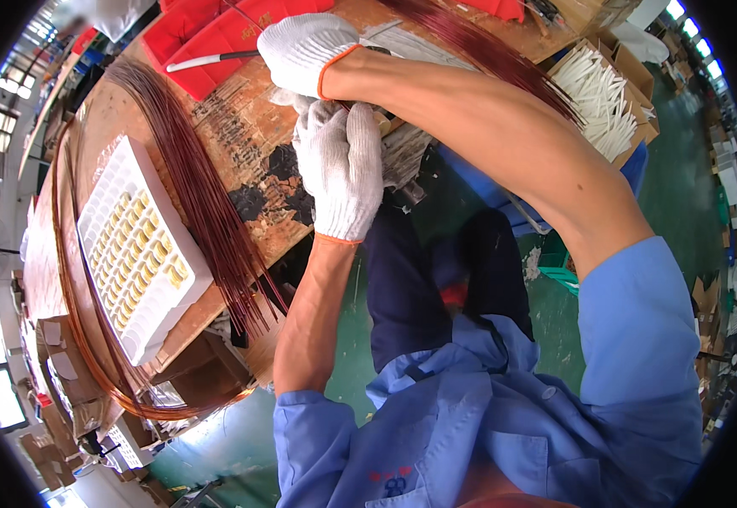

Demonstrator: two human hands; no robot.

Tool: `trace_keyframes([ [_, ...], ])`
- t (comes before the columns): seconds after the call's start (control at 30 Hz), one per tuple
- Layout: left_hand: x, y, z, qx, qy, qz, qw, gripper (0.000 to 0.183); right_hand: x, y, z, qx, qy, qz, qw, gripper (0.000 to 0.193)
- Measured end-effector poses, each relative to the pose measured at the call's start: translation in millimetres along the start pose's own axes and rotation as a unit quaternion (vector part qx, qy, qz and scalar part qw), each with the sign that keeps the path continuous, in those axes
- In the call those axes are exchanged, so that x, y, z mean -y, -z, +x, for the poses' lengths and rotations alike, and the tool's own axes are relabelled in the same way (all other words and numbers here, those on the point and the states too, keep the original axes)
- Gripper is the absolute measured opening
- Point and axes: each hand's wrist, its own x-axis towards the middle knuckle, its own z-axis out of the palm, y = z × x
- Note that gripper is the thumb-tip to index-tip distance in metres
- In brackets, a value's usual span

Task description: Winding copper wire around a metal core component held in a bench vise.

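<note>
Both my hands wear white knit gloves with orange hems. My right hand (309,52) reaches across to the table's far side, closed on a thin rod (208,61) that sticks out to the left, black near the glove and white at its outer end. Just below it, my left hand (341,169) is closed at the table's front edge, fingers curled around something they hide. Close beside the left glove is a dark metal fixture (411,190), partly covered. A bundle of dark red wires (203,186) lies left of my hands.
A white tray (191,292) of yellow coils stands on the wooden table (246,97) at left. Red bins (195,42) sit at the back. More dark red wires (470,38) lie at the far right, near a carton of white strips (597,102). Something blue (495,199) stands below.
</note>
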Motion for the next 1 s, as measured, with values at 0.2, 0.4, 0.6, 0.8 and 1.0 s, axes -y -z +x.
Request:
trace_keyframes([
  [0.2,-13,-5,-3,-0.037,0.029,-0.037,0.998,0.027,-8,-11,1,-0.019,-0.012,0.002,1.000,0.037],
  [0.4,-17,4,-3,0.023,0.086,-0.043,0.995,0.048,-24,32,-45,-0.025,-0.182,0.226,0.957,0.055],
  [0.6,-1,7,0,-0.025,0.099,-0.042,0.994,0.051,-36,42,-219,-0.072,-0.180,0.527,0.828,0.026],
  [0.8,-21,-7,-4,-0.097,0.145,-0.025,0.984,0.041,17,20,-371,0.084,-0.245,0.691,0.674,0.047],
  [1.0,-8,2,0,-0.028,0.102,-0.175,0.979,0.047,35,8,-343,0.132,-0.236,0.727,0.631,0.047],
])
